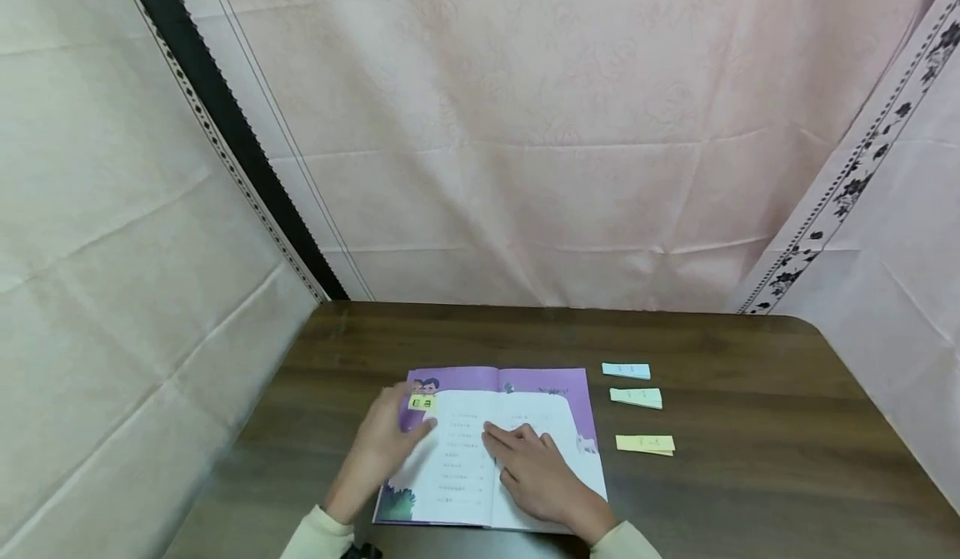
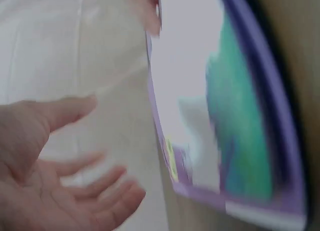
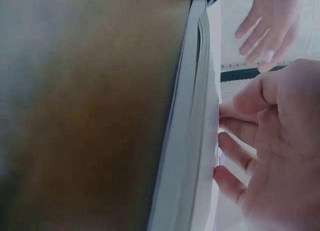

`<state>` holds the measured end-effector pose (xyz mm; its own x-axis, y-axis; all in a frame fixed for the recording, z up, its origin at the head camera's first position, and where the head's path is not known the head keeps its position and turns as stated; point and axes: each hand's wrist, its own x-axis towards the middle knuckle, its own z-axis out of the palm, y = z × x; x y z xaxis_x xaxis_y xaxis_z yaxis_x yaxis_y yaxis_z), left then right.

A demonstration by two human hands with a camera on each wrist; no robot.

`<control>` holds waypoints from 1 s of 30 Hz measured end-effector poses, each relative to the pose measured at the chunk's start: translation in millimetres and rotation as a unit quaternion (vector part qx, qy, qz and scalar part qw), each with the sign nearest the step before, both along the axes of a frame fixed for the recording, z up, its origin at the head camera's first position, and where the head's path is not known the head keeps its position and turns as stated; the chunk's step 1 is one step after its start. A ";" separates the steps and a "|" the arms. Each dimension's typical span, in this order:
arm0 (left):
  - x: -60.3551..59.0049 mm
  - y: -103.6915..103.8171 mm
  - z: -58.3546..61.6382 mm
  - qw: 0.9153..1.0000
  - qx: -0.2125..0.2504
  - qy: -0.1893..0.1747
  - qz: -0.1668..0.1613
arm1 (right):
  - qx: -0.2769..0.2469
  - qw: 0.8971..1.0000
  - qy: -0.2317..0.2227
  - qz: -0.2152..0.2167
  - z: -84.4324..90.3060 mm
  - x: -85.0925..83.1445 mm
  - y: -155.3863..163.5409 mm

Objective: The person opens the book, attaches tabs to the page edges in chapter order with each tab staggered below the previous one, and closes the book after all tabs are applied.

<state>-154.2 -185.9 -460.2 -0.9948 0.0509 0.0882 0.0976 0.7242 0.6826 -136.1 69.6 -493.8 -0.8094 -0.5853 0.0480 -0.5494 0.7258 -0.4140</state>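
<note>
Right hand [image 1: 542, 477] flat on the right page of the open book [image 1: 491, 451], fingers straight and spread, tips near the centre fold; nothing gripped. In the right wrist view, same hand [image 3: 272, 156] at lower right of the frame, fingers extended against the stacked page edges [image 3: 192, 141]. Left hand [image 1: 386, 442] at lower centre-left of the head view, over the left page, blurred, fingers loosely extended beside a small yellow tag [image 1: 422, 403]; cannot tell whether touching the tag. In the left wrist view, left hand [image 2: 55, 176] at lower left of the frame, palm open, fingers relaxed and apart, holding nothing.

Then, largest to smallest:

Pale pink cloth backdrop [image 1: 525, 126] across the upper frame, creased, with a dark patterned border strip [image 1: 217, 117] running diagonally at upper left and a floral-edged strip [image 1: 855, 184] at right.

Dark wooden table [image 1: 750, 476] filling the lower half of the frame.

Open book lying flat at lower centre, near the table's front edge: purple page borders, white centre panel with columns of small print, too small to read; a green bush drawing at its lower left corner, cartoon figures at upper left.

Three slim paper slips in a column just right of the book, apart from it: a pale blue slip [image 1: 626, 371] on top, a pale green slip [image 1: 636, 397] in the middle, a yellow slip [image 1: 645, 444] lowest. Faint marks on each, unreadable.

Characters on the yellow tag not legible.
</note>
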 end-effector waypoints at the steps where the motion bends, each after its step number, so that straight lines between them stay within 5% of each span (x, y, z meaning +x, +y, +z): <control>1: 4.4 7.1 -1.5 1.000 -0.004 0.012 -0.021 | -0.007 1.000 -0.005 -0.003 -0.4 -3.0 1.0; 5: 22.8 34.1 -8.9 0.993 -0.059 0.043 -0.097 | -0.044 0.999 -0.030 -0.006 -3.0 -16.5 4.7; 12: 42.1 64.5 -19.1 0.977 -0.157 0.062 -0.129 | -0.115 0.988 -0.104 0.001 -0.1 -34.1 0.7; 19: 45.3 78.6 -22.2 0.971 -0.168 0.015 -0.170 | -0.133 0.981 -0.141 0.014 2.0 -40.5 1.6; 30: 40.0 90.4 -17.8 0.963 -0.181 -0.019 -0.197 | -0.120 0.983 -0.135 0.032 1.2 -43.3 7.3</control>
<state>-114.2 -95.5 -478.0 -0.8939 0.4464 -0.0414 0.3942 0.8267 0.4014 -179.4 76.9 -492.6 -0.7736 -0.6334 -0.0201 -0.4380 0.5572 -0.7055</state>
